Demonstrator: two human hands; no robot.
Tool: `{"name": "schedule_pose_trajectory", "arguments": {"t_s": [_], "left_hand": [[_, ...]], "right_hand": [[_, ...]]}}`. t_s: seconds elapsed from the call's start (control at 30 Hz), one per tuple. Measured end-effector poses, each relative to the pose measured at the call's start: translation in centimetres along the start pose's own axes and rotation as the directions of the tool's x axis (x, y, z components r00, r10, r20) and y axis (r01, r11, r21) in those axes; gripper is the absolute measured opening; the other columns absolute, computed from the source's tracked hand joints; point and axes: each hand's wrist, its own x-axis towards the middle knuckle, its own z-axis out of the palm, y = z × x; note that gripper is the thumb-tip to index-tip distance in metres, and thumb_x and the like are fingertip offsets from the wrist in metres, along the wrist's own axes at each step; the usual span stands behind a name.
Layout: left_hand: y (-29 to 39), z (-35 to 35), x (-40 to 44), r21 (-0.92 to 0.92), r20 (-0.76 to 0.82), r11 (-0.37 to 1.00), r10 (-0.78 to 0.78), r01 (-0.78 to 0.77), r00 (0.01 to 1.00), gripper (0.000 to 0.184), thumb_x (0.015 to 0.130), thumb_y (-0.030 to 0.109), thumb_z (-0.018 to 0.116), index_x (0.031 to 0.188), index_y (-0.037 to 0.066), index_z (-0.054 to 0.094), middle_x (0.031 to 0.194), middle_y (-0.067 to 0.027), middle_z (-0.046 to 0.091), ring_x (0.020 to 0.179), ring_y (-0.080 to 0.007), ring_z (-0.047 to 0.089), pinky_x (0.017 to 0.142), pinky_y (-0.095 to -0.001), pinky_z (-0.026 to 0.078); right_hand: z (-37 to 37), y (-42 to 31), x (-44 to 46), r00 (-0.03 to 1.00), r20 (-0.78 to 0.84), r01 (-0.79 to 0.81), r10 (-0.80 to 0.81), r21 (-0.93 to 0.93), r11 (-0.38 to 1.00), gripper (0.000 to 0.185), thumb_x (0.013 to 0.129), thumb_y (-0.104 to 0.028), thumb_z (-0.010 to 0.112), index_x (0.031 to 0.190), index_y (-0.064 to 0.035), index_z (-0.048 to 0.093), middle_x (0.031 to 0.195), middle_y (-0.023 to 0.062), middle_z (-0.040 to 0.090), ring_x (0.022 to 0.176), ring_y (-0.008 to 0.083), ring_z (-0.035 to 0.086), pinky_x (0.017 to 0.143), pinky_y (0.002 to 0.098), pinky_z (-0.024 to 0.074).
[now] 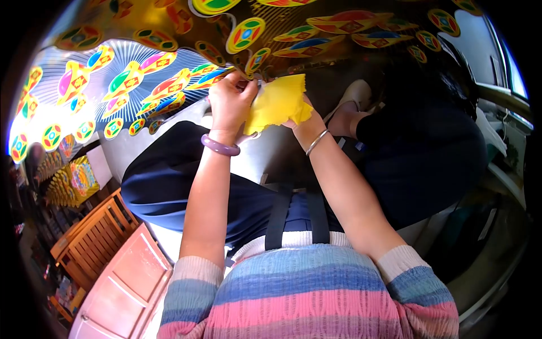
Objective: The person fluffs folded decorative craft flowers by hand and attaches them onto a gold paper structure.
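Note:
A torn-edged yellow piece [276, 104], thin like paper or cloth, hangs between my hands. My right hand [305, 117], with a silver bangle at the wrist, grips it from behind; most of those fingers are hidden by it. My left hand [230, 96], wearing a purple bangle, is closed in a pinch beside the yellow piece. Its fingertips meet the lower edge of a large shiny gold sheet [186, 42] printed with colourful ovals and discs. What lies between those fingertips is hidden.
Dark trousers [175, 175] show my knees spread apart on both sides. Another person's foot in a pale shoe [355, 96] is beyond my right hand. At lower left are a wooden slatted chair [96, 237] and a pink panelled door-like surface [124, 282].

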Motion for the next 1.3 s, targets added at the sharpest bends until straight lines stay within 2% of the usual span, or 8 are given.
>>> {"name": "schedule_pose_trajectory", "arguments": {"t_s": [0.03,0.1,0.2,0.43,0.73,1.1,1.23,1.3], "left_hand": [[0.1,-0.1,0.0,0.004,0.007,1.000,-0.002,0.002,1.000,0.018,0.073,0.014,0.065,0.077,-0.004,0.064,0.065,-0.0136,0.065,0.057,-0.0208,0.064,0.058,-0.0292,0.049],[-0.2,0.0,0.1,-0.023,0.020,1.000,-0.006,0.006,1.000,0.018,0.072,0.014,0.065,0.077,-0.004,0.064,0.065,-0.0129,0.065,0.056,-0.0202,0.064,0.058,-0.0287,0.049],[-0.4,0.2,-0.1,-0.019,0.033,1.000,-0.021,0.021,0.999,0.018,0.073,0.014,0.064,0.077,-0.003,0.064,0.064,-0.0125,0.065,0.055,-0.0195,0.063,0.057,-0.0287,0.049],[-0.6,0.0,-0.1,-0.056,0.079,0.996,-0.063,0.067,0.995,0.020,0.077,0.012,0.065,0.088,-0.004,0.066,0.068,-0.0073,0.066,0.059,-0.0089,0.058,0.058,-0.0238,0.047],[-1.1,0.1,0.2,-0.127,0.152,0.983,-0.110,0.130,0.982,0.021,0.078,0.011,0.064,0.091,-0.006,0.065,0.071,-0.0054,0.065,0.062,-0.0073,0.057,0.060,-0.0219,0.046],[-2.4,1.4,0.1,-0.632,0.349,0.618,-0.313,0.468,0.883,0.010,0.079,0.009,0.064,0.079,-0.001,0.064,0.070,-0.0049,0.062,0.060,-0.0117,0.054,0.059,-0.0227,0.042],[-2.7,2.2,0.1,-0.690,0.384,0.470,-0.408,0.551,0.828,0.011,0.080,0.008,0.063,0.084,-0.002,0.064,0.072,-0.0063,0.063,0.060,-0.0134,0.056,0.058,-0.0242,0.044],[-2.0,2.4,-0.4,-0.694,0.443,0.399,-0.419,0.599,0.793,0.013,0.082,0.008,0.061,0.087,-0.004,0.063,0.076,-0.0086,0.064,0.064,-0.0162,0.060,0.060,-0.0269,0.047]], "right_hand": [[0.1,-0.5,-0.2,0.952,0.003,-0.268,0.305,0.484,0.833,0.028,0.091,-0.022,0.046,0.111,-0.0033,0.055,0.104,0.0119,0.063,0.092,0.0242,0.063,0.080,0.0381,0.0525],[-0.1,-1.5,-0.3,0.642,0.409,-0.389,0.648,0.903,-0.184,0.026,0.091,-0.023,0.047,0.108,-0.0050,0.056,0.101,0.0097,0.064,0.090,0.0222,0.064,0.075,0.0371,0.0543],[-1.3,-2.4,0.6,0.783,0.501,-0.346,0.368,0.843,-0.411,0.026,0.090,-0.023,0.050,0.107,-0.0041,0.056,0.098,0.0089,0.064,0.085,0.0215,0.064,0.072,0.0374,0.0545],[-0.9,-3.4,0.5,0.700,0.427,-0.358,0.573,0.904,-0.236,0.024,0.089,-0.023,0.054,0.100,-0.0028,0.058,0.090,0.0081,0.065,0.076,0.0188,0.065,0.060,0.0307,0.0548],[-0.8,0.1,0.0,0.858,0.418,-0.396,0.300,0.908,-0.134,0.025,0.092,-0.023,0.047,0.106,-0.0041,0.055,0.094,0.0085,0.063,0.075,0.0203,0.064,0.053,0.0344,0.0524],[-4.6,-6.6,2.5,0.646,0.368,-0.676,0.669,0.682,0.278,0.032,0.091,-0.016,0.049,0.119,-0.0008,0.049,0.113,0.0144,0.059,0.098,0.0253,0.061,0.085,0.0384,0.0495],[-5.4,-1.6,1.3,0.672,0.580,-0.562,0.460,0.804,-0.194,0.031,0.086,-0.011,0.057,0.114,0.0006,0.053,0.112,0.0148,0.060,0.097,0.0252,0.061,0.087,0.0351,0.0481],[-5.3,-1.1,0.7,0.775,0.427,-0.601,0.465,0.726,0.335,0.029,0.085,-0.013,0.059,0.110,0.0009,0.056,0.109,0.0146,0.061,0.097,0.0237,0.061,0.086,0.0338,0.0482]]}}
